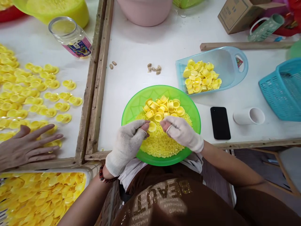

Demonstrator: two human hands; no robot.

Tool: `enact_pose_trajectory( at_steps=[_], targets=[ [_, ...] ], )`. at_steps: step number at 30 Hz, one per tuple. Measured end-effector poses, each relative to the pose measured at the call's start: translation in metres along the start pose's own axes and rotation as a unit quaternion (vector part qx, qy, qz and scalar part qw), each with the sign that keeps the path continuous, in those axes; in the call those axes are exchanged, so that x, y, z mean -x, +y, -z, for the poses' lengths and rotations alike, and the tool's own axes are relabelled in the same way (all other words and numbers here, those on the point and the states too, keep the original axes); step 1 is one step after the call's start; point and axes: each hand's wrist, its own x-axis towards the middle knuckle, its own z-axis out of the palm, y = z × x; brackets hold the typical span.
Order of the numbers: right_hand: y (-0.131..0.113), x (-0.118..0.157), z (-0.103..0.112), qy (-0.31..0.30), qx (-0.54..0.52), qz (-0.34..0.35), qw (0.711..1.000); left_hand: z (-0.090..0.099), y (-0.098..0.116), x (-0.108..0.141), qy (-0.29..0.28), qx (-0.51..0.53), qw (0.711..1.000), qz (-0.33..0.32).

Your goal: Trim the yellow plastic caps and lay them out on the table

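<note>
My left hand (129, 140), in a white glove with bare fingertips, pinches a small yellow plastic hat-shaped piece (152, 126) over the green bowl (131, 105). Just right of that piece, my right hand (183, 131), gloved the same way, has thumb and finger pressed together. Whatever lies between them, if anything, is too small to make out. Under both hands, tiny yellow beads (164, 147) fill the near part of the bowl. A heap of yellow hat-shaped pieces (162, 106) rests on the beads toward the far rim.
Right of the bowl are a blue scoop (229, 67) holding yellow pieces, a black phone (220, 123), a white cup (248, 116) and a blue basket (279, 91). Beyond a wooden strip (97, 81), another person's bare hand (35, 144) touches yellow pieces. A clear jar (70, 37) stands there.
</note>
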Motion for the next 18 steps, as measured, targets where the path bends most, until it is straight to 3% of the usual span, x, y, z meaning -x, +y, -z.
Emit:
enact_pose_trajectory(
  at_steps=[3, 5, 9, 18],
  targets=[
    [-0.011, -0.009, -0.007, 0.068, -0.252, 0.006, 0.965, -0.01, 0.0, -0.003, -0.059, 0.006, 0.998, -0.015],
    [-0.016, -0.013, -0.015, 0.094, -0.329, 0.04, 0.939, -0.018, 0.001, -0.004, -0.098, 0.034, 0.995, -0.011],
    [-0.02, -0.017, -0.022, 0.134, -0.363, 0.077, 0.919, -0.028, 0.007, -0.005, -0.118, 0.064, 0.991, 0.006],
    [-0.023, -0.011, -0.008, 0.157, -0.365, 0.05, 0.916, -0.023, 0.001, -0.002, -0.111, 0.078, 0.991, 0.01]
  ],
)
